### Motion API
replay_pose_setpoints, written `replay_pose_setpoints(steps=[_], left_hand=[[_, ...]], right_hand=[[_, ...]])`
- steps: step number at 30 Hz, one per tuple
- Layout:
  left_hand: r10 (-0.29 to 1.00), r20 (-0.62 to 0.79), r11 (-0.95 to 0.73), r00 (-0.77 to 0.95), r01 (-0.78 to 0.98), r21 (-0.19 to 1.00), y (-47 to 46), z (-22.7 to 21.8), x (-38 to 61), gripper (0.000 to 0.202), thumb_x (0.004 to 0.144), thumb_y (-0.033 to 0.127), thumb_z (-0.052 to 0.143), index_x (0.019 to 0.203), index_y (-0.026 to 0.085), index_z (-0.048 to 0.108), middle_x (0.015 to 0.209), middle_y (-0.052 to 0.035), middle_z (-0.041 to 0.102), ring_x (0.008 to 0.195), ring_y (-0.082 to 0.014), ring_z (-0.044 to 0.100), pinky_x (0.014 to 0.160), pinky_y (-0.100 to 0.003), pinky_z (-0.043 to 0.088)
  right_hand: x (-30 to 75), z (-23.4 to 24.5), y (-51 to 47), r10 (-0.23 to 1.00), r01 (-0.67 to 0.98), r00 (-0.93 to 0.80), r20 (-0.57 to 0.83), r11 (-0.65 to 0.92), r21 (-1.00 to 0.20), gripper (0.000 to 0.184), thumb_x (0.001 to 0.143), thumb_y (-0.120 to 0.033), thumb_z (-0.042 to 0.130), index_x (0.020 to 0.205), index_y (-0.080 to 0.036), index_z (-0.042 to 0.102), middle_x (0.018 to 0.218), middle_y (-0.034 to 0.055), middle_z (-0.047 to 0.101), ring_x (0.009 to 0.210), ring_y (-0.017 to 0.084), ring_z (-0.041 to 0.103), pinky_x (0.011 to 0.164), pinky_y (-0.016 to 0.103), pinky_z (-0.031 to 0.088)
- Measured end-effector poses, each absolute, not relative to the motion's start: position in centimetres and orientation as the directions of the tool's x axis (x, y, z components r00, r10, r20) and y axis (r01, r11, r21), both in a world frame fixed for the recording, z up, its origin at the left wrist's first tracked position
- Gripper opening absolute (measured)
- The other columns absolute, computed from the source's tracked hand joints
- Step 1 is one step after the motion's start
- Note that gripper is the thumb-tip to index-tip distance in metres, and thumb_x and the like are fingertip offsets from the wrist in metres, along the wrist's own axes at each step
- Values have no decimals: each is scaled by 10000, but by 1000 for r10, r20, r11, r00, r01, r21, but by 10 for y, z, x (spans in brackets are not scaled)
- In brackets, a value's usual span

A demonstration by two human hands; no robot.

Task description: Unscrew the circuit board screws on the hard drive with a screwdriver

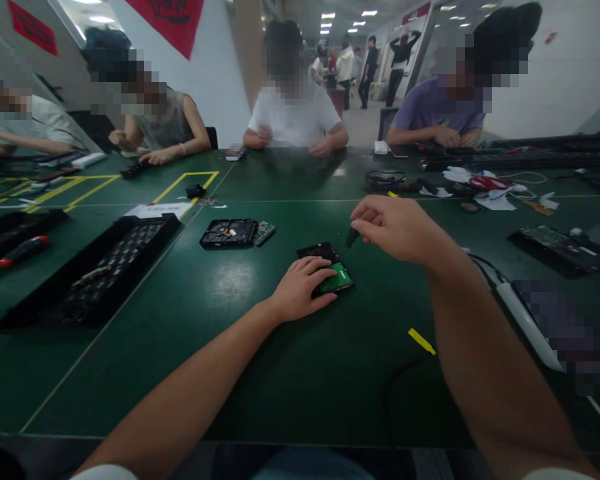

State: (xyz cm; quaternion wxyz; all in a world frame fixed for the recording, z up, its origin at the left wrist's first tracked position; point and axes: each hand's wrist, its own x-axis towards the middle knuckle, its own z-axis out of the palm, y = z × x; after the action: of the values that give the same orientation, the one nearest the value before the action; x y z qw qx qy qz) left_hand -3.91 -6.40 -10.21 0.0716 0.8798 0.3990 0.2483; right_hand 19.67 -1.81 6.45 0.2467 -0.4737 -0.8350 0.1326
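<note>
A small black hard drive (pixel 320 253) with a green circuit board (pixel 339 279) lies on the green table (pixel 240 373) in front of me. My left hand (pixel 300 288) rests on top of it, fingers curled over its near edge, pressing it down. My right hand (pixel 397 228) hovers just above and to the right of the drive, fingers pinched on a small dark tool or part (pixel 353 237) that I cannot make out clearly.
A second opened hard drive (pixel 230 233) with a loose board lies farther back. A long black tray (pixel 97 270) sits at left, a red-handled screwdriver (pixel 23 250) beyond it. Cables and parts (pixel 550 243) lie at right. Several people sit across the table.
</note>
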Motion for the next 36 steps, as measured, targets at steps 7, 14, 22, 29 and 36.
replay_pose_setpoints(steps=[7,14,22,29,36], left_hand=[[737,381,-672,558,665,326,-64,-101,-39,532,960,521,684,1427,276,610,1523,-94,590,1434,-336,505,1201,-560,406],[742,376,-667,555,662,342,-64,-101,-39,538,953,511,695,1438,299,603,1531,-86,582,1445,-342,496,1205,-577,402],[745,369,-665,555,661,347,-64,-102,-38,545,948,512,701,1440,299,601,1531,-90,580,1449,-347,493,1209,-583,396],[740,377,-669,557,663,335,-64,-102,-38,543,953,517,693,1436,285,603,1525,-92,587,1440,-342,500,1204,-574,401],[746,368,-664,556,667,339,-64,-102,-38,544,952,506,695,1440,285,601,1532,-92,581,1446,-345,494,1209,-577,396]], right_hand=[[198,64,-17,869,724,-420,260,494,-481,178,944,-235,628,1057,-186,756,863,58,800,766,218,760,774,331,556],[194,63,-17,841,699,-449,301,541,-467,199,981,-328,615,972,-205,770,800,41,781,751,216,743,736,321,529],[191,59,-16,864,711,-367,345,500,-494,163,912,-358,718,938,-199,746,876,82,795,829,254,741,767,358,545],[195,62,-17,830,688,-448,331,557,-465,165,928,-269,657,1004,-198,786,900,76,795,860,249,737,798,359,529],[194,61,-16,812,672,-483,328,584,-456,221,933,-228,624,1067,-220,800,916,60,800,865,248,738,807,363,527]])
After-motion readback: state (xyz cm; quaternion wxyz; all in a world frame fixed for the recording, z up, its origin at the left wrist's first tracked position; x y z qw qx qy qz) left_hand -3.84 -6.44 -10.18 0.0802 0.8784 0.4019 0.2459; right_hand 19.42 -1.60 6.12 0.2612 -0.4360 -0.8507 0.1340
